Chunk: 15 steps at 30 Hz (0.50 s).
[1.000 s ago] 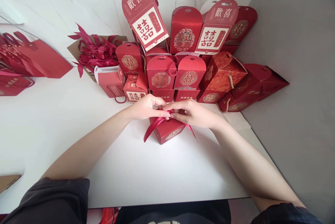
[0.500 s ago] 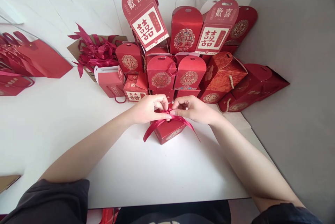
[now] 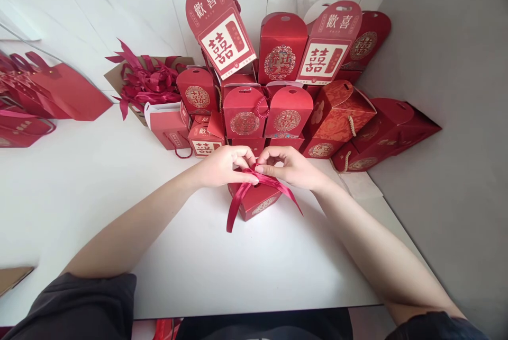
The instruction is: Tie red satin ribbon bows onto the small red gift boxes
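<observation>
A small red gift box [image 3: 254, 203] with a gold round emblem stands on the white table, one corner toward me. Over its top lies a dark red satin ribbon [image 3: 235, 207], its two tails hanging down to the left and right. My left hand [image 3: 224, 166] pinches the ribbon from the left, thumb and fingers closed on it. From the right, my right hand [image 3: 291, 166] also pinches the ribbon, its fingertips almost touching those of the left. The ribbon's middle is partly hidden behind my fingers.
Behind my hands, several red boxes [image 3: 288, 112] are stacked against the tiled wall. A brown paper bag full of ribbons [image 3: 148, 83] stands at back left. Red gift bags [image 3: 65, 88] are at far left. A grey panel [image 3: 444, 170] borders the table's right side.
The ribbon's left tail has swung inward and now hangs lower and steeper. Both hands keep their pinch near the box top, with only slight finger movement.
</observation>
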{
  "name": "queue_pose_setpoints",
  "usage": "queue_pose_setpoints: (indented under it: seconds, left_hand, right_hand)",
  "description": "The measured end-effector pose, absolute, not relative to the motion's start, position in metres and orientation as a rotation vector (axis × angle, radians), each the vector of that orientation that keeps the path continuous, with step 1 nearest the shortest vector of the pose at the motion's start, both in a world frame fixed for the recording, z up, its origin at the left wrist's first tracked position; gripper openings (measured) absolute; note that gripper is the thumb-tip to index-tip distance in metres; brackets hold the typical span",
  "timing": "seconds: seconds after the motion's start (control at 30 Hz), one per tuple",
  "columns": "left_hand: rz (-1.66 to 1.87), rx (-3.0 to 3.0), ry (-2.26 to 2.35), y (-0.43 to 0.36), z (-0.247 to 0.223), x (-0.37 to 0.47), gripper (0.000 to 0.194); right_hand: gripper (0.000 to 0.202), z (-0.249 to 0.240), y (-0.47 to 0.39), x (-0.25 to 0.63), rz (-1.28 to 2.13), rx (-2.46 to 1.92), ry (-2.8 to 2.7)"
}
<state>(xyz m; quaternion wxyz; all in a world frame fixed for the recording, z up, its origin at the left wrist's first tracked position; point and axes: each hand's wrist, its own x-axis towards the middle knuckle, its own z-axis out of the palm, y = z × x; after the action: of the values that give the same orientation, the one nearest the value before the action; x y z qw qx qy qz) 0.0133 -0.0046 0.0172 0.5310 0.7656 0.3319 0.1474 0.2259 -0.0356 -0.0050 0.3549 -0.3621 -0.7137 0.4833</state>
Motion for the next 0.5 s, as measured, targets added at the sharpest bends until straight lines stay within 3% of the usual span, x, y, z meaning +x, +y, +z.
queue_pose_setpoints:
  seconds: [0.5]
  left_hand:
    - [0.34,1.811,0.75,-0.001,0.015,0.011,0.029]
  right_hand:
    - [0.018,-0.013,-0.033,0.227,1.168,-0.818,-1.906]
